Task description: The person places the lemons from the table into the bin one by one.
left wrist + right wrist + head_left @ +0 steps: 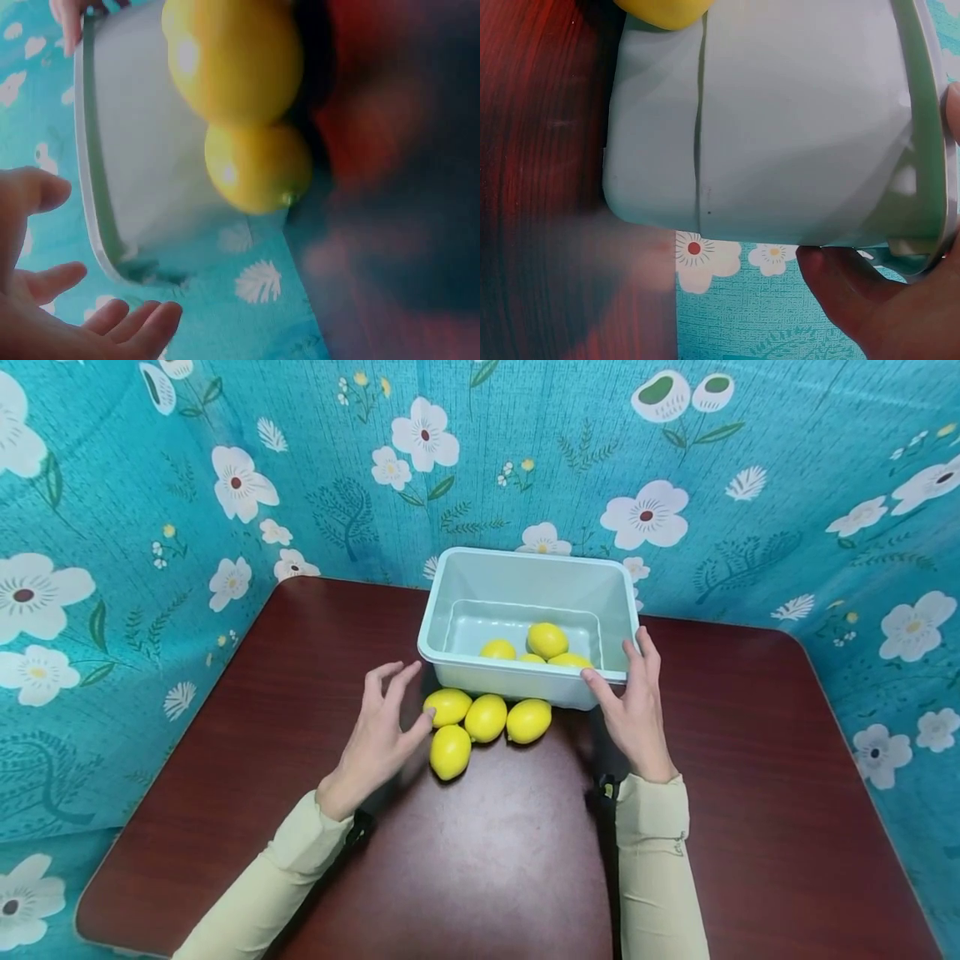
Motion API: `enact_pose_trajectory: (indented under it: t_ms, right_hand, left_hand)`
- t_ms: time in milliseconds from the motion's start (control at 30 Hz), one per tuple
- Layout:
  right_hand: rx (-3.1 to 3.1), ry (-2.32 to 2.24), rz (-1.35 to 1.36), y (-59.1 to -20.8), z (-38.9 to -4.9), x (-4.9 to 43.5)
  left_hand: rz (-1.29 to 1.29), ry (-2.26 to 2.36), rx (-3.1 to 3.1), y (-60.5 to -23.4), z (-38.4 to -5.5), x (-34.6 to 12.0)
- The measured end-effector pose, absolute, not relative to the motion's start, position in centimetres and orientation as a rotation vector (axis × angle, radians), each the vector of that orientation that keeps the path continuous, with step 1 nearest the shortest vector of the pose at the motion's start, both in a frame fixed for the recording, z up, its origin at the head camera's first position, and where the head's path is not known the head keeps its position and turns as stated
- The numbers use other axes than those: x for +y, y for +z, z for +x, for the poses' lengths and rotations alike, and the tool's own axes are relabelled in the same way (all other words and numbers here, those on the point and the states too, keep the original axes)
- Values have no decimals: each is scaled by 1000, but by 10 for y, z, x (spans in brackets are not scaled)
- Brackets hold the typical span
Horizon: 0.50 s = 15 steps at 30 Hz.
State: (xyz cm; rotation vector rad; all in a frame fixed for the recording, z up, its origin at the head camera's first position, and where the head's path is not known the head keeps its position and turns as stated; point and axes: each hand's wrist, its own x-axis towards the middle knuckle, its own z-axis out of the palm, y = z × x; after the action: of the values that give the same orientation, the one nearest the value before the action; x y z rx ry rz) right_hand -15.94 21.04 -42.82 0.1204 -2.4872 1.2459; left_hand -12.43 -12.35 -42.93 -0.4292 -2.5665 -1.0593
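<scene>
A pale blue-grey plastic bin stands near the back of the table with several lemons inside. My right hand grips its front right corner, thumb over the front rim and fingers along the right side; the right wrist view shows a finger hooked below the rim. My left hand holds nothing, its fingers spread just off the bin's front left corner. Its thumb tip overlaps the leftmost of several loose lemons bunched against the bin's front wall. In the left wrist view, two lemons show up close.
The dark reddish-brown table has rounded corners. A teal flowered cloth hangs close behind it and along both sides. Both forearms, in pale sleeves, reach in from the front edge.
</scene>
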Motion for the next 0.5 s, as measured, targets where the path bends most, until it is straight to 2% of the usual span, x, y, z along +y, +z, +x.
enact_pose_trajectory:
  t_ms: [500]
  right_hand:
    - [-2495, 1267, 108, -428, -160, 211]
  left_hand:
    - [-654, -855, -2764, -447, -105, -101]
